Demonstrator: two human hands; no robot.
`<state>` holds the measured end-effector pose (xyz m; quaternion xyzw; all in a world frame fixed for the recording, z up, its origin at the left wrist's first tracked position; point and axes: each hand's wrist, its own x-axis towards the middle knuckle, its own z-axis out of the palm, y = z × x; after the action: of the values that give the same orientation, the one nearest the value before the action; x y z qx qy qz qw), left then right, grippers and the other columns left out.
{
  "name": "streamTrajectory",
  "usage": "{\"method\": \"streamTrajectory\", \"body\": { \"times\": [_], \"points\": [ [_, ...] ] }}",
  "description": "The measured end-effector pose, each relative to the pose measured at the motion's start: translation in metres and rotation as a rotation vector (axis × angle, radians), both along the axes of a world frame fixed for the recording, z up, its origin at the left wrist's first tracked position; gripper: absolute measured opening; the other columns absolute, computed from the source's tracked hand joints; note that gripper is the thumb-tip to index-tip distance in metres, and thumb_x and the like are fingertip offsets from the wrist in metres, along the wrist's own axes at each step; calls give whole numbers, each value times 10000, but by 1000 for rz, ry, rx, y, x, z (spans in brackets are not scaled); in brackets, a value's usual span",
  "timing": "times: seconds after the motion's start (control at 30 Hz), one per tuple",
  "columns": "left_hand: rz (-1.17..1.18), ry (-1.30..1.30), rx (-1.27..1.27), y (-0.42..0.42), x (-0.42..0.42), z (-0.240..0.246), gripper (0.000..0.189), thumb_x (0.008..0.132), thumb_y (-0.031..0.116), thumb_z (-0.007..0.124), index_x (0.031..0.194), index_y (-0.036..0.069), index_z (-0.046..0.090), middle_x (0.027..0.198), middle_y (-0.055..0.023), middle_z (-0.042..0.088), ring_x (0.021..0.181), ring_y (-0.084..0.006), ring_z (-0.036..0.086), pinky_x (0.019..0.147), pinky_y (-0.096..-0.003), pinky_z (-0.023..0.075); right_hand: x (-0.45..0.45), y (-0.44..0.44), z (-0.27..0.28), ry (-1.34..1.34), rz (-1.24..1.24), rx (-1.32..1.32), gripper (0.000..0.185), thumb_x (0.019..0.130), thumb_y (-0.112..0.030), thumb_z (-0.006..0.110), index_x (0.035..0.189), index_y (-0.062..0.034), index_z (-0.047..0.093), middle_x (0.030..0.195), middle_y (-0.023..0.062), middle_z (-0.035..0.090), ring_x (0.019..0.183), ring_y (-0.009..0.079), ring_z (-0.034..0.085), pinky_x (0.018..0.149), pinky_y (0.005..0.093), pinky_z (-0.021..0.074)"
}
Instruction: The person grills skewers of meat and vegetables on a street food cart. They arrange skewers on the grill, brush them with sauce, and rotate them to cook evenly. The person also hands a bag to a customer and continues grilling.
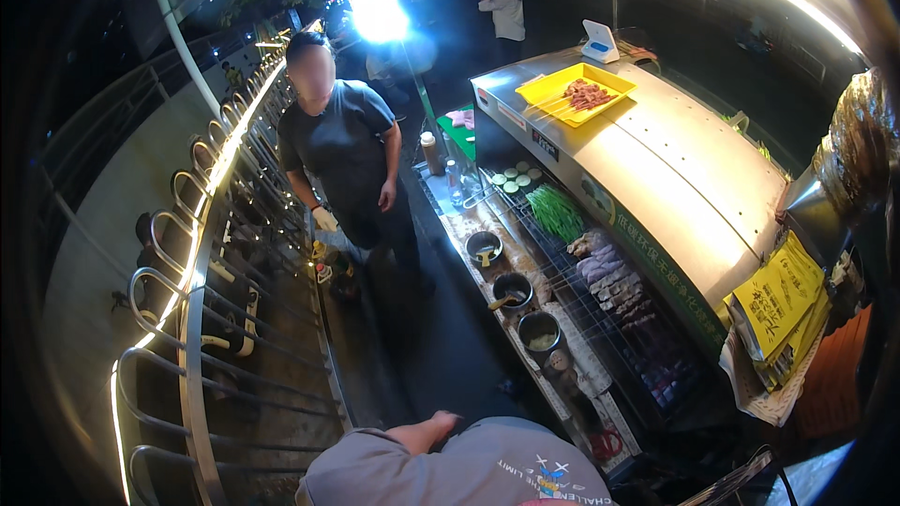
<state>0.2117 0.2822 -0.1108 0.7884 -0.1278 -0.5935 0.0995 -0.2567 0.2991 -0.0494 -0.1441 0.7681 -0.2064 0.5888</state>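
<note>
My left hand [444, 422] is low in the middle of the view, in front of my grey shirt. Its fingers look curled, but whether it holds anything cannot be told. My right hand is out of view. A long grill [555, 253] runs to the right of the walkway, bearing skewered meat [612, 274], green vegetable stalks [554, 212] and pale round slices [512, 177]. Along its near ledge stand several metal pots: one with a yellow-handled brush [485, 255], one with a wooden-handled tool [502, 302], one with pale contents [541, 342].
A person [337, 133] in dark clothes, one hand gloved, stands ahead in the walkway. A metal railing [191, 337] with a light strip lines the left. On the grill hood sits a yellow tray [578, 95] of meat skewers. Yellow printed bags [777, 302] hang at right; bottles [430, 153] stand on the ledge.
</note>
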Motion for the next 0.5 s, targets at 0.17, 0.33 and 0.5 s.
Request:
{"method": "streamTrajectory", "body": {
  "times": [0.17, 0.33, 0.5],
  "points": [
    [-35, 36, -145, -40, -30, 34, 324, 878, 228, 683, 1117, 10, 660, 1070, -125, 658, 948, -267, 617, 841, -385, 514, -5, 9, -3, 11, 19, 8, 317, 872, -377, 635, 914, -70, 706, 799, 80, 662, 689, 219, 627, 591, 423, 501],
    [-22, 69, -180, -50, -37, 32, 257, 859, 195, 710, 1056, 34, 679, 1000, -115, 671, 909, -243, 624, 799, -374, 513, -8, 20, -5, 13, 33, 10, 328, 868, -385, 639, 909, -67, 708, 799, 83, 665, 688, 221, 629, 591, 426, 501],
    [-287, 9, -80, -34, -21, 4, 309, 883, 250, 672, 1110, 40, 689, 1061, -119, 673, 925, -277, 623, 839, -399, 497, -10, 29, -5, 25, 40, 26, 338, 864, -393, 642, 904, -64, 710, 799, 85, 668, 687, 222, 630, 591, 430, 501]
  ]
}}
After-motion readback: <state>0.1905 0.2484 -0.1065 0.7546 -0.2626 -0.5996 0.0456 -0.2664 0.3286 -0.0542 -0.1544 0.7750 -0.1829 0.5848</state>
